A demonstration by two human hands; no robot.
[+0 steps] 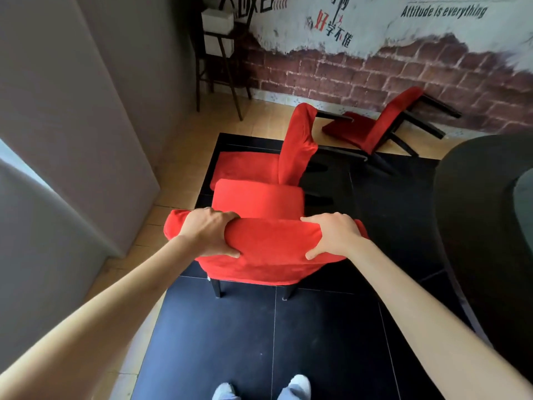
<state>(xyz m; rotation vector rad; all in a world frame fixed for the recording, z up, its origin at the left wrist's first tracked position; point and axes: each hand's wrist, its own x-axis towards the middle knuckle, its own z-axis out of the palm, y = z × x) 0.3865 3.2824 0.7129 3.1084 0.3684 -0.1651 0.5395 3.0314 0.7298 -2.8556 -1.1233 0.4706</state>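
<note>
— Just in front of us, on the dark floor tiles [317,342], stands the near chair [268,249] in its red cover, its back toward us
— And our hands?
— Our left hand [209,233] and right hand [334,235] both grip the top of its backrest, thumbs pressing the near face and fingers curled over the far side, where we lose their tips
— Its legs?
— We see only two black rear ones; the seat hides the rest
— Farther off?
— A second chair [298,140] lies tipped over just beyond the seat, and a third chair [386,119] is toppled by the brick wall [346,76], far right. How either rests we cannot quite tell
— On the right?
— A dark round table [476,212], cut off by the edge, like our shoes [295,386] at the bottom
</note>
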